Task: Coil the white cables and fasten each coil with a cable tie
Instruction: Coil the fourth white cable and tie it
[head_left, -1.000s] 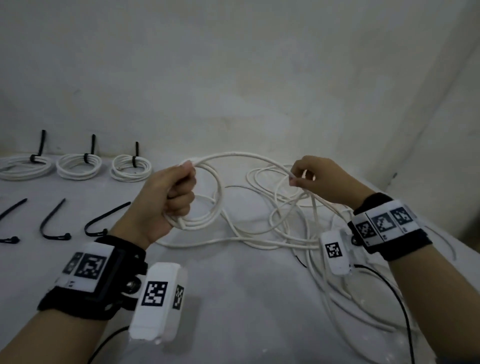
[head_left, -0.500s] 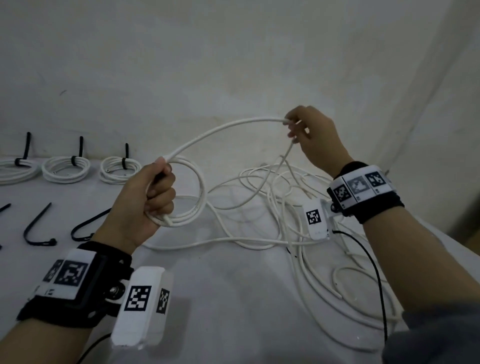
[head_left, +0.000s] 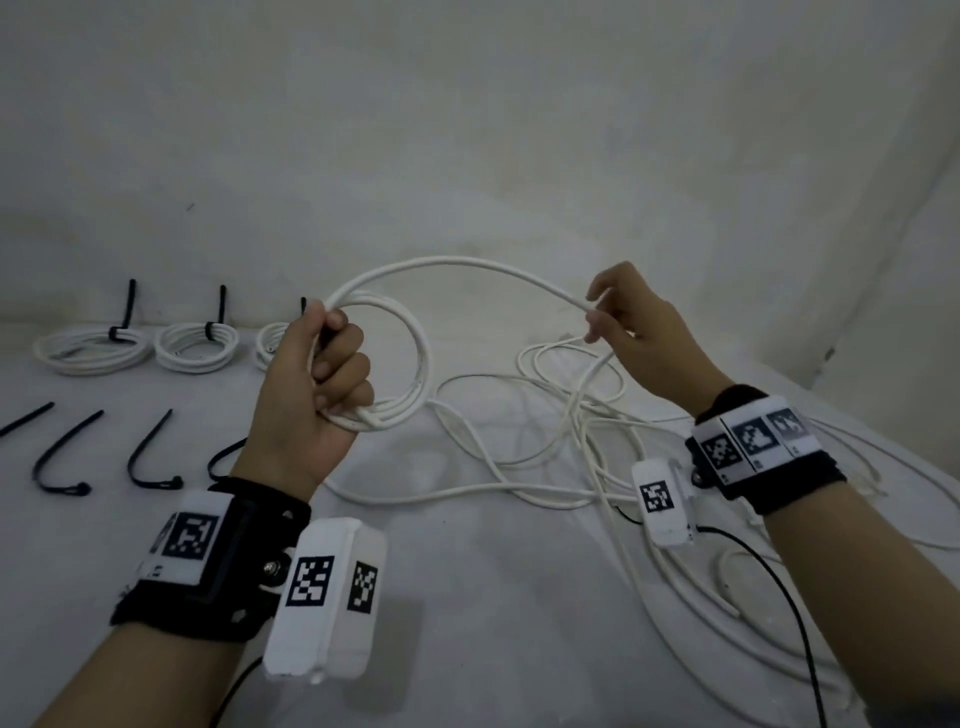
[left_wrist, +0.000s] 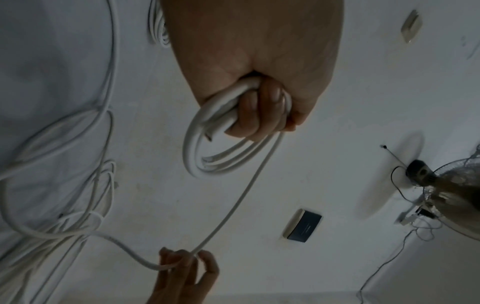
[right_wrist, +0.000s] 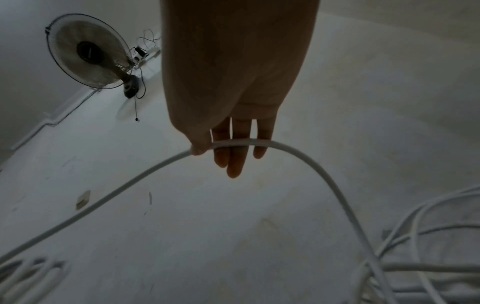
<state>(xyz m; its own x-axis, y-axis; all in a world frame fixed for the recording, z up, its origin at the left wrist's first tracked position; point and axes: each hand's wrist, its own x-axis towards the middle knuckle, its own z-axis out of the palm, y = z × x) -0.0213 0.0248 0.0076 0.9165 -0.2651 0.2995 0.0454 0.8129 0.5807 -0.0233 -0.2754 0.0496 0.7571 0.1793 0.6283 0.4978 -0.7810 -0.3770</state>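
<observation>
My left hand (head_left: 337, 384) grips a small coil of white cable (head_left: 418, 364) held upright above the table; in the left wrist view its fingers (left_wrist: 257, 111) curl round the loops of the coil (left_wrist: 205, 158). From the coil a free strand (head_left: 467, 265) arcs over to my right hand (head_left: 595, 322), which pinches it between thumb and fingers. The right wrist view shows the strand (right_wrist: 311, 162) lying across those fingers (right_wrist: 233, 156). The strand then drops into a loose heap of white cables (head_left: 561, 457) on the table.
Three tied coils (head_left: 93, 348) (head_left: 197, 345) (head_left: 267, 343) lie along the back left. Several loose black cable ties (head_left: 57, 462) (head_left: 148, 457) lie in front of them. Walls close the back and right of the white table (head_left: 493, 597). More cable trails to the right edge (head_left: 883, 509).
My right hand lifted a strand out of the heap, raised it high, then lowered it a little, forming an arc toward the coil. The left hand keeps its grip on the coil.
</observation>
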